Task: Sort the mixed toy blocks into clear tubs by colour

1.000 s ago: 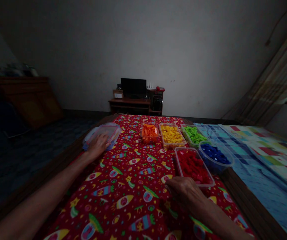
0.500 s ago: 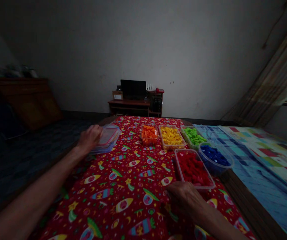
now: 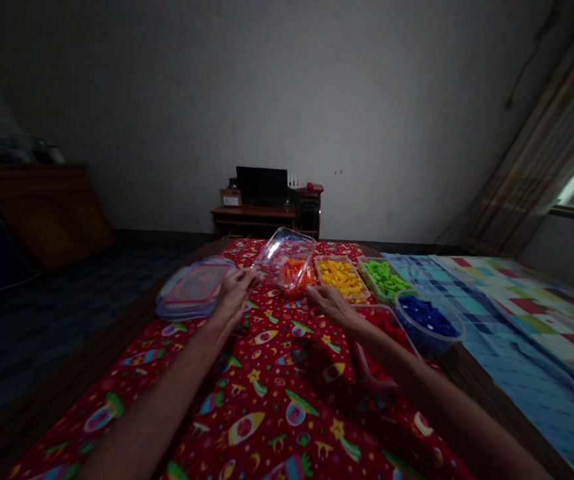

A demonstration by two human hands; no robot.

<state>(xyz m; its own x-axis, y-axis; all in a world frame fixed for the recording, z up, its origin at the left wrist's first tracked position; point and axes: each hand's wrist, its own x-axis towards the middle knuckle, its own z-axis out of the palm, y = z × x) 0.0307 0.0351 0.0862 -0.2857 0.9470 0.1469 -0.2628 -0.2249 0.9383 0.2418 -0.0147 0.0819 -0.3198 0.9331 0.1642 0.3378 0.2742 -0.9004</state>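
My left hand (image 3: 237,290) pinches the left corner of a clear plastic lid (image 3: 287,250), which is tilted up over the box of orange pieces (image 3: 294,273). Close to the lid's lower right corner is my right hand (image 3: 329,303), its fingers bent and slightly apart. Whether it touches the lid I cannot tell. Under my right forearm, the box of red pieces (image 3: 381,327) is partly hidden. Left of my left hand lies a stack of lids (image 3: 194,287), a red-rimmed one on top.
Boxes of yellow pieces (image 3: 341,277) and green pieces (image 3: 384,277) stand right of the orange one. A round tub of blue pieces (image 3: 427,317) is near the table's right edge. A patterned red cloth (image 3: 267,373) covers the table. Beside it is a bed (image 3: 517,333).
My left hand has moved right from the lid stack, bringing a clear lid over the orange box. My right hand has risen from the cloth and reached forward toward the lid.
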